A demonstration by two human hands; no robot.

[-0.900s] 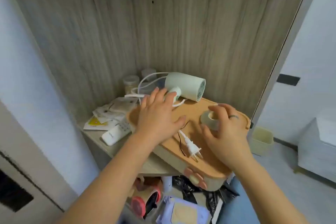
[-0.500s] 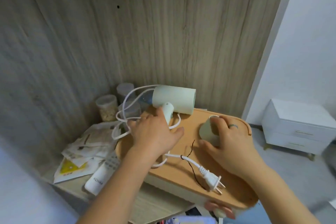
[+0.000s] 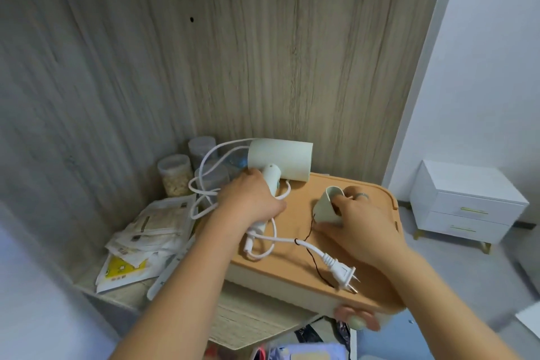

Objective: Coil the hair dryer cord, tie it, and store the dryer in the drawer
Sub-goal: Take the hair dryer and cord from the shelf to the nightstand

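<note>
Pale-green plastic marks the hair dryer [image 3: 280, 159], which lies on its side at the back of a tan box lid [image 3: 277, 267], barrel along the wood-grain wall. The left grip [image 3: 251, 202] is wrapped round the handle, likely to steady or lift the dryer before coiling. The right grip [image 3: 359, 222] pinches a loose matching nozzle [image 3: 325, 204], probably to clear it aside. The white cord [image 3: 280, 239] sprawls uncoiled: loops spill past the lid's left edge, and the plug [image 3: 340, 270] rests near the front. A thin dark string [image 3: 295, 241] crosses the cord, handy for tying. No open drawer shows.
</note>
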